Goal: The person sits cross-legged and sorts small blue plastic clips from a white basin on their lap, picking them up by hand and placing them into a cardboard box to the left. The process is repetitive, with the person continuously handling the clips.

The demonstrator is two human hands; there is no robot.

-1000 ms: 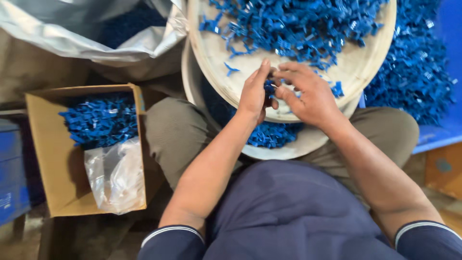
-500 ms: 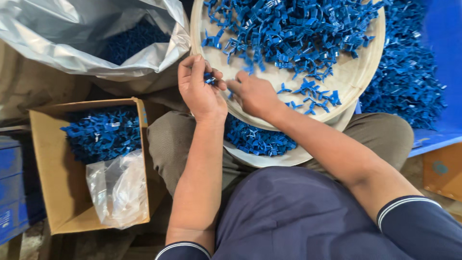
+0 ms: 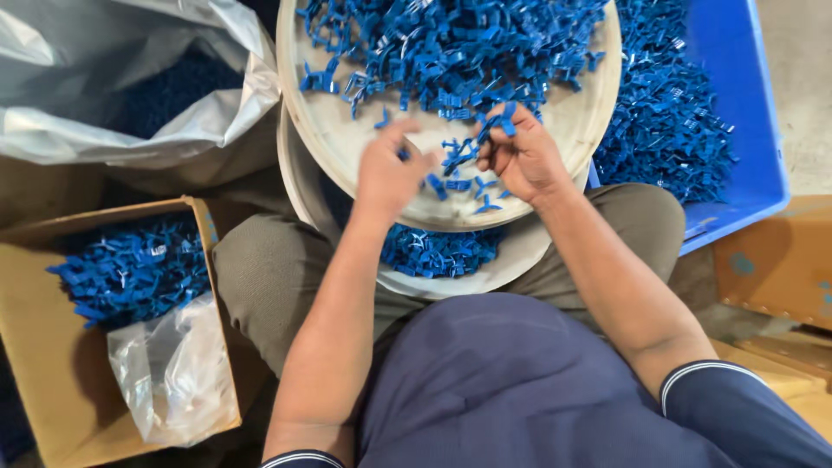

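A round cream tray (image 3: 329, 143) rests on my lap, heaped with small blue plastic parts (image 3: 451, 52). My left hand (image 3: 390, 173) is over the tray's near side, fingers curled around a small blue part that barely shows. My right hand (image 3: 520, 156) is beside it, closed on a few blue parts that stick out above its fingers. Several loose blue parts lie on the bare tray between my hands. A second cream tray (image 3: 511, 260) sits beneath, with more blue parts (image 3: 433, 251) in it.
A cardboard box (image 3: 35, 364) at the left holds blue parts (image 3: 130, 269) and a clear plastic bag (image 3: 173, 373). A grey plastic sack (image 3: 130, 113) with blue parts is at the upper left. A blue crate (image 3: 745, 121) full of parts is at the right.
Both hands have shifted right along the tray's near side. The right hand has gathered blue parts. The view has moved a little leftward over the trays.
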